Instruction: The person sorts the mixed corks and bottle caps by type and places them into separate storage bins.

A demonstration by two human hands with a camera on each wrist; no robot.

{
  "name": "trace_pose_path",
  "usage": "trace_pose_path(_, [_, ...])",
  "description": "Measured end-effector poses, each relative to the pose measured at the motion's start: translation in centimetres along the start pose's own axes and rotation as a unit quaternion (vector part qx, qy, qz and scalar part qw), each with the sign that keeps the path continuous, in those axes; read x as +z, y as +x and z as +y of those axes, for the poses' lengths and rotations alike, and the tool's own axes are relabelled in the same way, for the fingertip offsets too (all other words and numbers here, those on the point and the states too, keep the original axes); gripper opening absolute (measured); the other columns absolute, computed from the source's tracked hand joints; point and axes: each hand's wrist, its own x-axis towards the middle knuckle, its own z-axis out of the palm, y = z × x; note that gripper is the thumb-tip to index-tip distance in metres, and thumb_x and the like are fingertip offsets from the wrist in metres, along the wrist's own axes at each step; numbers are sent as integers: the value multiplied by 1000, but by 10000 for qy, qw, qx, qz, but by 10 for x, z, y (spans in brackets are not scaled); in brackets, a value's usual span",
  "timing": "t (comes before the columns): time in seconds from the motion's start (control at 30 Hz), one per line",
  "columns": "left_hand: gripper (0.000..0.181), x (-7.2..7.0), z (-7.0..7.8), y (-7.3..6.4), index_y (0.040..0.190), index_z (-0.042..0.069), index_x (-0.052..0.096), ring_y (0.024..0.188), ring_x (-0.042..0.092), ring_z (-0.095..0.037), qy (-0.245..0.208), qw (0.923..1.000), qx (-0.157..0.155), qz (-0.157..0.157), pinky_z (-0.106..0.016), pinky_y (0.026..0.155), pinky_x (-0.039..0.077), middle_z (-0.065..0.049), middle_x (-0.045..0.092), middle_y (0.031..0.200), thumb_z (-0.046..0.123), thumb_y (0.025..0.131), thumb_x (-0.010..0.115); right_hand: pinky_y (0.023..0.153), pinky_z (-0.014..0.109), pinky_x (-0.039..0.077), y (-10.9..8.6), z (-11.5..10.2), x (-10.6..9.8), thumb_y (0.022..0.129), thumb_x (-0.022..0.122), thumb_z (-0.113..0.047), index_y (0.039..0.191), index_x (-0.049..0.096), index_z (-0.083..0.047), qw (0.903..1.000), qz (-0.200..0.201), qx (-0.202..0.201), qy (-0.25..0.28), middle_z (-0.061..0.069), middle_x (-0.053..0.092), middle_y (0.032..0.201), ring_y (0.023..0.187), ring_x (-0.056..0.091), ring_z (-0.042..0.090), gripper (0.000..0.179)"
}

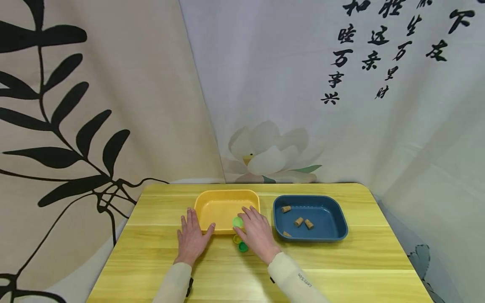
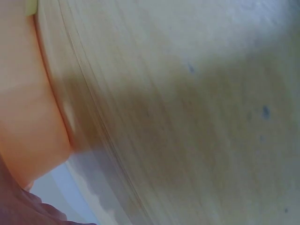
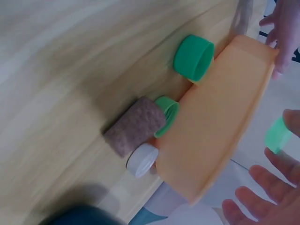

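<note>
Between the thumb and index finger of my right hand (image 1: 258, 232) a light green bottle cap (image 3: 278, 135) is pinched, above the front right part of the yellow tray (image 1: 227, 190). My left hand (image 1: 192, 239) lies at the tray's front left corner, fingers straight and thumb spread along the front edge. Outside the tray's front wall, the right wrist view has a dark green cap (image 3: 191, 57), another light green cap (image 3: 169, 117), a brown cork (image 3: 133, 127) and a white cap (image 3: 142, 160) on the table. A yellow cap (image 1: 237, 239) sits beside the dark green one in the head view.
A blue tray (image 1: 342, 225) stands right of the yellow one, with several corks (image 1: 298, 221) in it. Both trays rest on a wood-grain table (image 1: 326, 273). Behind the table's far edge hangs a printed curtain (image 1: 273, 105).
</note>
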Motion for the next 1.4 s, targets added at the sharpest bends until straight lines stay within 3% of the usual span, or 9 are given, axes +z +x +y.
trace_pose_path(0.43, [108, 3, -1, 0, 163, -5, 6, 153, 9, -53, 91, 9999, 28, 99, -80, 111, 20, -22, 0, 172, 76, 99, 39, 101, 56, 51, 29, -6, 25, 93, 74, -52, 113, 76, -14, 9970, -44, 423, -654, 11, 67, 134, 134, 54, 38, 43])
trace_pose_path(0.7, [108, 4, 0, 2, 163, -5, 4, 154, 9, -52, 114, 9999, -8, 5, -80, 111, 21, -21, -2, 172, 75, 99, 40, 111, 63, 40, 32, -5, 30, 94, 66, -64, 123, 75, -15, 9934, -528, 720, -714, 10, 63, 142, 142, 47, 38, 58])
trace_pose_path(0.97, [108, 2, -2, 2, 163, -4, 2, 154, 6, -52, 98, 9999, -19, -47, -79, 113, 19, -21, -4, 172, 74, 99, 39, 115, 61, 37, 5, 7, 11, 99, 62, -58, 149, 55, -12, 9982, -208, 465, 329, 11, 47, 158, 149, 38, 37, 69])
trace_pose_path(1.2, [107, -1, -1, 1, 163, -5, 2, 154, 7, -52, 80, 10000, 16, -5, -78, 113, 19, -22, -3, 172, 73, 100, 41, 111, 60, 42, -32, 24, -4, 99, 68, -48, 153, 48, -7, 9952, 297, 212, 908, 13, 47, 158, 144, 44, 37, 71])
trace_pose_path(1.4, [107, 0, -1, 1, 163, -4, 1, 154, 6, -51, 13, 10000, 4, -75, -78, 113, 17, -21, -4, 172, 72, 100, 41, 108, 57, 47, -59, 34, -5, 97, 74, -39, 152, 49, -5, 9926, 422, -57, 1141, 15, 52, 153, 139, 51, 35, 70])
